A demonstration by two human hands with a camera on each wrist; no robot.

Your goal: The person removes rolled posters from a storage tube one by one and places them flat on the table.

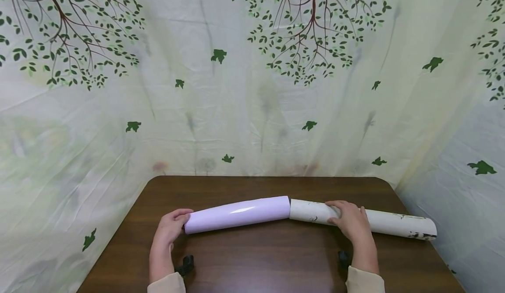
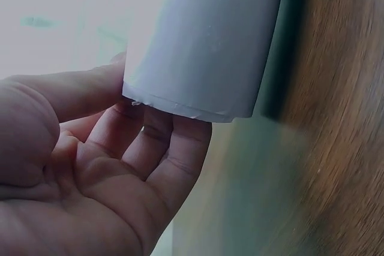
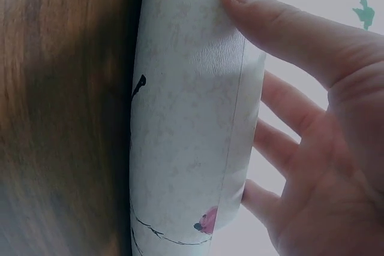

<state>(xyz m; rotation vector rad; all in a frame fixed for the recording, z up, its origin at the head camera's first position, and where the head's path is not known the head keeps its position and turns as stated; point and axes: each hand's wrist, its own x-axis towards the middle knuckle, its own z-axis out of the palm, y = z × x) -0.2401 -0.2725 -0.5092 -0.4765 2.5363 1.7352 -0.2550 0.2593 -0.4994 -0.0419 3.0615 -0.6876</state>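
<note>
A glossy lilac roll [image 1: 236,214] lies across the table, tilted slightly up to the right. At its left end my left hand [image 1: 170,229] holds the rim, thumb on the outside; in the left wrist view the fingers [image 2: 180,154] curl under the open edge. To the right, almost end to end with it, is a white roll of wallpaper [image 1: 398,224] printed with dark twigs. My right hand [image 1: 351,220] grips this one left of its middle. The right wrist view shows the thumb [image 3: 270,19] on its near side, other fingers on the far side, and a pink flower print.
Both rolls lie on a dark brown wooden table [image 1: 256,258] with rounded far corners. Black wrist-camera mounts [image 1: 187,264] jut inward beside both wrists. A pale curtain [image 1: 252,109] printed with branches and green leaves hangs behind the table and along its sides.
</note>
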